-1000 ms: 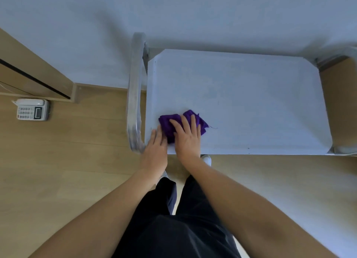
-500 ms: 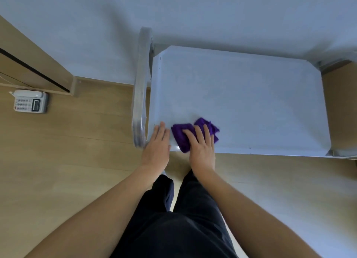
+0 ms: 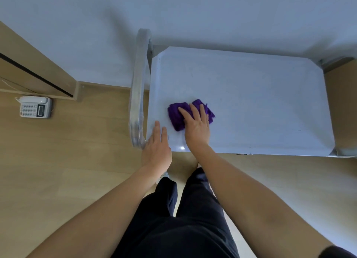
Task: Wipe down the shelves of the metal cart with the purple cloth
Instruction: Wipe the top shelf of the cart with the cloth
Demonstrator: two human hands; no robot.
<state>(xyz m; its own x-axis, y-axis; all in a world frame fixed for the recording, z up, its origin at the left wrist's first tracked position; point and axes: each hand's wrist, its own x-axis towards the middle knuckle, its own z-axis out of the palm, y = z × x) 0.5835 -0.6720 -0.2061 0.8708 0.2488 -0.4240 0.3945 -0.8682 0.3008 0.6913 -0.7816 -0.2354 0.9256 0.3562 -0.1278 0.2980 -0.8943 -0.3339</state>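
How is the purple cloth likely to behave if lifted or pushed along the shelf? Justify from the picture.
The purple cloth lies bunched in soft folds under the right hand, so it would probably hang limp if lifted. Being crumpled fabric, it is likely light. On the smooth metal shelf it should slide readily under a flat press.

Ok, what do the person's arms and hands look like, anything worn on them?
The left hand and the right hand are both bare: no gloves, rings or watch show. The forearms are uncovered too. A dark edge in the bottom corner, high on the right arm, may be a short sleeve.
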